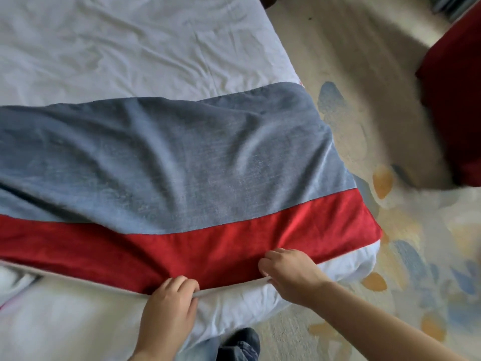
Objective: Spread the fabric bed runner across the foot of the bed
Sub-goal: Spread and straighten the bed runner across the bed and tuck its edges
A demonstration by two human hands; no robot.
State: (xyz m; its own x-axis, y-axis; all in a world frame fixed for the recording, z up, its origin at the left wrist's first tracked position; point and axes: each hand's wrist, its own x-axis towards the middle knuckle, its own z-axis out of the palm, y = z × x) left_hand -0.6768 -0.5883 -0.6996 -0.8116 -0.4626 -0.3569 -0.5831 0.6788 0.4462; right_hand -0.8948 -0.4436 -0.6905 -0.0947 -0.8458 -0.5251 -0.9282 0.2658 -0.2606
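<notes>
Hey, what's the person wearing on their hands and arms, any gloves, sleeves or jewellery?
Nothing shows: the left hand and right hand are bare, without gloves, rings or a watch. The right forearm is bare with no sleeve in view; only the left wrist shows.

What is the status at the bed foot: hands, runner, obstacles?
Left hand and right hand both grip the near red edge. Grey-blue and red fabric bed runner lies wrinkled across white sheet. Dark red object at right, clear of runner.

White-sheeted bed (130,48) carries the bed runner (182,152) (grey, red), seemingly rumpled.
</notes>
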